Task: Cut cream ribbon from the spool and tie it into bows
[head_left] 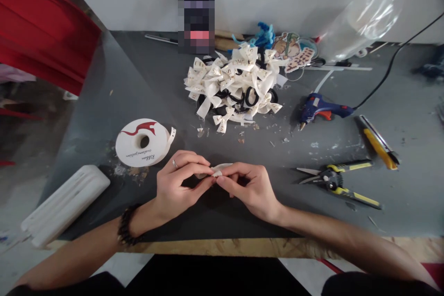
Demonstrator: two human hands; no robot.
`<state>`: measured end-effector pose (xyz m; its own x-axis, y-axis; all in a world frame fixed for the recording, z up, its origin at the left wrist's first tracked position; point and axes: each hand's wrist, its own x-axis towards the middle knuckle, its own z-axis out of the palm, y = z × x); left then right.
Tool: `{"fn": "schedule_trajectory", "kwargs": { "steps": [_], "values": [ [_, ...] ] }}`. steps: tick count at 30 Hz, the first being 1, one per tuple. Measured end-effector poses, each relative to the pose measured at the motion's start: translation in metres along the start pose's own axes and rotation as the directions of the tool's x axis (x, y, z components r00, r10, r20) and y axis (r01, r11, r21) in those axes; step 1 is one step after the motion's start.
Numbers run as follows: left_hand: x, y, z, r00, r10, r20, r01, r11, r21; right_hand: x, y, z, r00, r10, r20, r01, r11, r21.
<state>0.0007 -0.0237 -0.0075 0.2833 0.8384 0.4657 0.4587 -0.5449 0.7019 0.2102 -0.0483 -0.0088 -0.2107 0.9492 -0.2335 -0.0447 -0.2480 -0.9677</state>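
Pinching white ribbon (217, 174) between them, left hand (180, 182) and right hand (250, 188) are equally near; its length, half hidden, seems sideways.

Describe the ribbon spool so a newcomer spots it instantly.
On the grey table, find the person's left hand. Just beyond it, to the left, lies the spool, a round white disc. The red swoosh on its face sets it apart from the white bows.

Head cam | looks fwd + dn | over tabletop (138, 74) | fairly nr
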Motion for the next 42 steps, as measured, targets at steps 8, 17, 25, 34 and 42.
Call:
{"fn": "schedule_trajectory", "kwargs": {
  "steps": [8,17,25,34,42],
  "values": [
    [-0.0008,0.0023,0.0022,0.993,0.086,-0.075,-0.086,0.996,0.002,0.0007,-0.0029,0.0005,0.999,0.015,-0.036,-0.016,1.0,-0.019],
    [-0.0002,0.0009,-0.0016,0.999,-0.025,0.036,0.028,0.997,-0.077,0.0028,0.0004,-0.0015,0.999,0.044,-0.022,-0.044,0.999,0.003],
    [0.0019,0.0022,0.0004,1.0,0.024,-0.017,-0.025,0.999,-0.023,0.0005,0.0001,-0.001,0.999,-0.002,0.032,0.003,1.0,-0.031],
    [0.0023,0.0033,0.0007,0.989,0.117,-0.093,-0.115,0.993,0.027,0.0021,-0.0018,0.0004,1.0,0.022,-0.009,-0.022,1.0,-0.02],
    [0.0008,0.0059,-0.0001,0.999,0.013,-0.038,-0.015,0.999,-0.031,0.0017,-0.003,-0.0016,0.997,0.045,0.058,-0.047,0.998,0.038]
  ]
}}
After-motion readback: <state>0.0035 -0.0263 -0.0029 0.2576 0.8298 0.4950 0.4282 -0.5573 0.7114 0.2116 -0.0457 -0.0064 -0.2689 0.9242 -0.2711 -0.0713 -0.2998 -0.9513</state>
